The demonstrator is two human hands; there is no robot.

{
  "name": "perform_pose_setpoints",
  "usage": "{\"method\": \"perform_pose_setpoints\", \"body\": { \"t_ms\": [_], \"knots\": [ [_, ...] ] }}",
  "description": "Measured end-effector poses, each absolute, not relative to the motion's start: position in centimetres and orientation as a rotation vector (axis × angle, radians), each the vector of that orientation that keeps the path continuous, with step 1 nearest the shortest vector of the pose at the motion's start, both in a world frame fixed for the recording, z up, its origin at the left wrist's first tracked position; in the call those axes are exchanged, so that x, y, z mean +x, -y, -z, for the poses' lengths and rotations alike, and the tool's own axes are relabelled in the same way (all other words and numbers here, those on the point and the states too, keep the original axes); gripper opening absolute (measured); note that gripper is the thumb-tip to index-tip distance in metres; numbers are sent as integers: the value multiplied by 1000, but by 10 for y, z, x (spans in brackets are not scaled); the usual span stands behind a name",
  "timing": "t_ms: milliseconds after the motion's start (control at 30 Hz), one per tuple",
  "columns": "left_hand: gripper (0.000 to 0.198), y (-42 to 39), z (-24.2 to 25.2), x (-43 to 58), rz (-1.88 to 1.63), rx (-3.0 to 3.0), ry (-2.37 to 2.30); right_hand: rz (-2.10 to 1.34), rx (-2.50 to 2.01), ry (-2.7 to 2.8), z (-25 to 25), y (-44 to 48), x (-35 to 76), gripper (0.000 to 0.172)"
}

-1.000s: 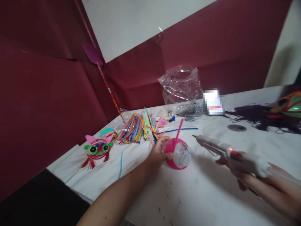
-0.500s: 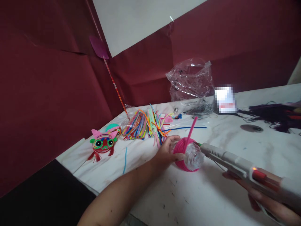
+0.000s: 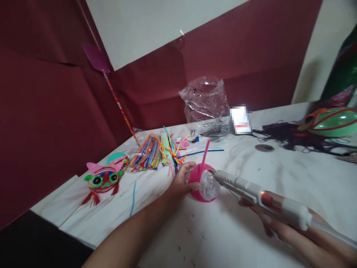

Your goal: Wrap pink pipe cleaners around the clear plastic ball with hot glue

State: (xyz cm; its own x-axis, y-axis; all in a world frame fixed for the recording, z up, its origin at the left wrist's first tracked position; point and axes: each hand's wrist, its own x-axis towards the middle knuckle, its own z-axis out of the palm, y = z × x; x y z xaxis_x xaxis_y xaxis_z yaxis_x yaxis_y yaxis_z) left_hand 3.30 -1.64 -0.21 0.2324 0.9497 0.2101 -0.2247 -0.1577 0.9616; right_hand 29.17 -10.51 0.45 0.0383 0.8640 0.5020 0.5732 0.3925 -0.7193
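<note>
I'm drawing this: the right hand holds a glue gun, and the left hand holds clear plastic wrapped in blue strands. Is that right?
No: the head view shows pink strands, not blue. The right hand holds the glue gun, and the left hand the clear plastic.

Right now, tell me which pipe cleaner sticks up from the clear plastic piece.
The pink pipe cleaner: its tip rises above the left hand, while the light blue pipe cleaner and dark blue pipe cleaner lie on the table.

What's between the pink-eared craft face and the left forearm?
Head view: one thin, slightly curved light-blue strip, lying on the white tabletop.
</note>
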Motion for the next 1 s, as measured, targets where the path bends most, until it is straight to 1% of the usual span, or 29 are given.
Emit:
{"method": "perform_pose_setpoints", "body": {
  "t_ms": [67, 133, 233, 433, 600, 800, 1000],
  "knots": [
    [76, 19, -2, 35, -1242, 1292, -780, -523, -1192, 1709, -18, 108, 290, 42],
    [76, 21, -6, 36, -1243, 1286, -794, -613, -1131, 1727, -28, 109, 289, 37],
    [76, 23, -9, 37, -1233, 1286, -802, -660, -1097, 1742, -35, 110, 289, 33],
    [80, 21, -7, 36, -1204, 1333, -804, -710, -1033, 1858, -33, 107, 291, 20],
    [82, 18, -4, 34, -1203, 1378, -786, -695, -1072, 1792, -34, 110, 289, 24],
    [83, 20, -6, 35, -1207, 1382, -805, -689, -1049, 1851, -35, 109, 291, 21],
    [78, 23, -9, 37, -1191, 1396, -781, -675, -1050, 1865, -35, 108, 293, 20]
  ]
}}
